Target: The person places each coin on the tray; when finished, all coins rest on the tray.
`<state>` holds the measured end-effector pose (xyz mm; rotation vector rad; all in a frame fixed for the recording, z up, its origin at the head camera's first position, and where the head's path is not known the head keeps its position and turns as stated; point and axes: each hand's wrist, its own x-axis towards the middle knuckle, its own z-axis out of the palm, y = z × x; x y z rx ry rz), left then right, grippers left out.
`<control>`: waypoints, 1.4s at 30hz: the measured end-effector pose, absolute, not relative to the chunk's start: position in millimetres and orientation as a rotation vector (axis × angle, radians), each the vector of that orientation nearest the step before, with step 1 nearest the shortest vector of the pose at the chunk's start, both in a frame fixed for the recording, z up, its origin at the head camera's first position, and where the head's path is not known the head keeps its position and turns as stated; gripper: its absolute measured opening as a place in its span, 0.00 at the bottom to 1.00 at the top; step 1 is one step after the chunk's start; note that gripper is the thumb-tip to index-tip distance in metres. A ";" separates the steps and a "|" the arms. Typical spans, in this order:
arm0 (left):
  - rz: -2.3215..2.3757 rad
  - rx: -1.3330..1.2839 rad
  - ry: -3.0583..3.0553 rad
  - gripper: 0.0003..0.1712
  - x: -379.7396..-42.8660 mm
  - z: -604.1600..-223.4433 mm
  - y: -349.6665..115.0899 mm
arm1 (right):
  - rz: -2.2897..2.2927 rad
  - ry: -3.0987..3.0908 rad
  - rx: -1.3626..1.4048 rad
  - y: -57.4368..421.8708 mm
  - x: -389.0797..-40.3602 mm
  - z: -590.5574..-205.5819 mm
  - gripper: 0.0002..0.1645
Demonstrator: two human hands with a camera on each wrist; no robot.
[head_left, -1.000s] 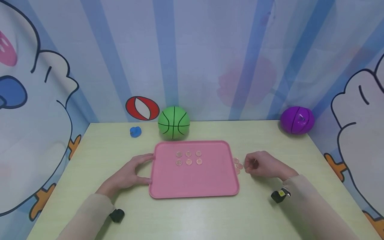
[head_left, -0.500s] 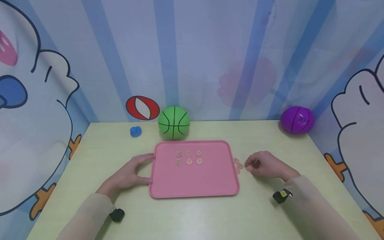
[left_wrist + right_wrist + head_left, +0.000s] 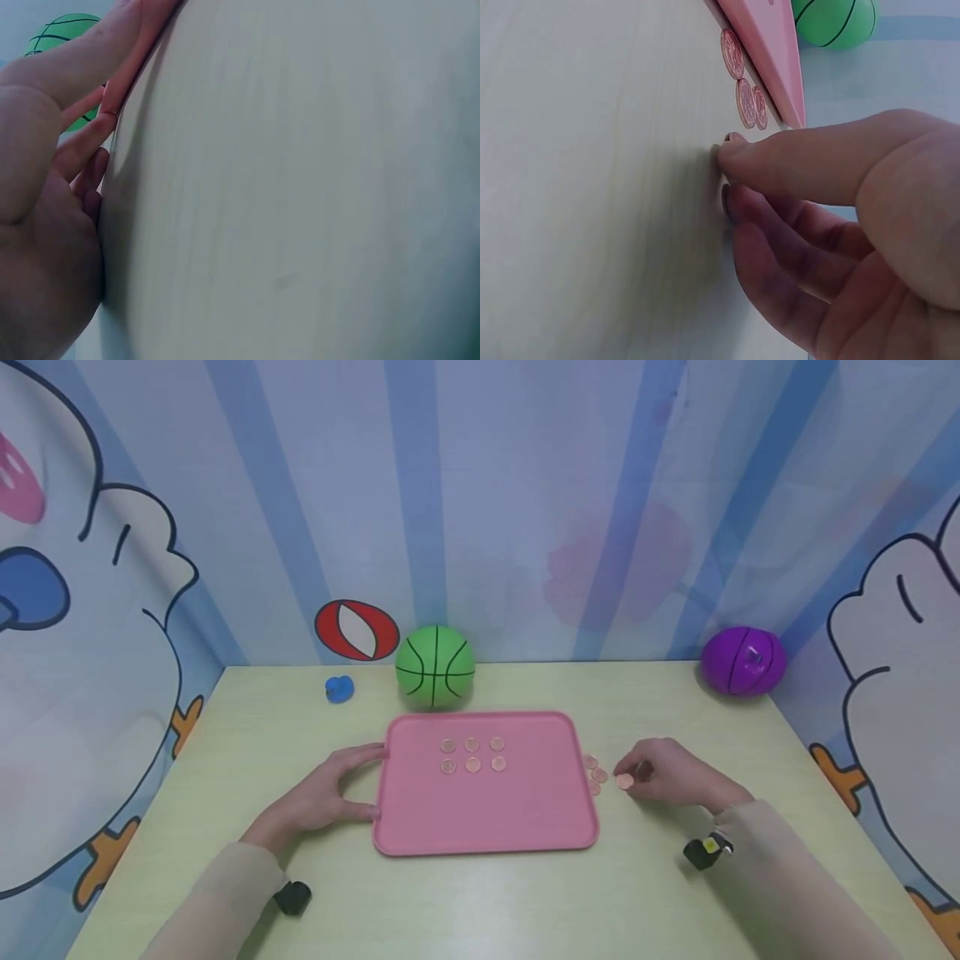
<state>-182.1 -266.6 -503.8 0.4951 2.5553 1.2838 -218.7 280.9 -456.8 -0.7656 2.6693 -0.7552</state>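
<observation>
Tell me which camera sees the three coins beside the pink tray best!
The right wrist view: the three coins look biggest there, with markings showing. The head view has all three, but tiny; the left wrist view has none.

The tray [image 3: 487, 814] is pink, the coins [image 3: 472, 765] copper-coloured.

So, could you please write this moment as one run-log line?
left hand: touching pink tray | right hand: pinching coin | six coins: on tray | three coins: beside tray
</observation>
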 end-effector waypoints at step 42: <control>1.302 0.497 2.539 0.54 -181.3 -502.9 -266.2 | -0.844 2.700 -1.087 171.4 -230.6 -442.7 0.13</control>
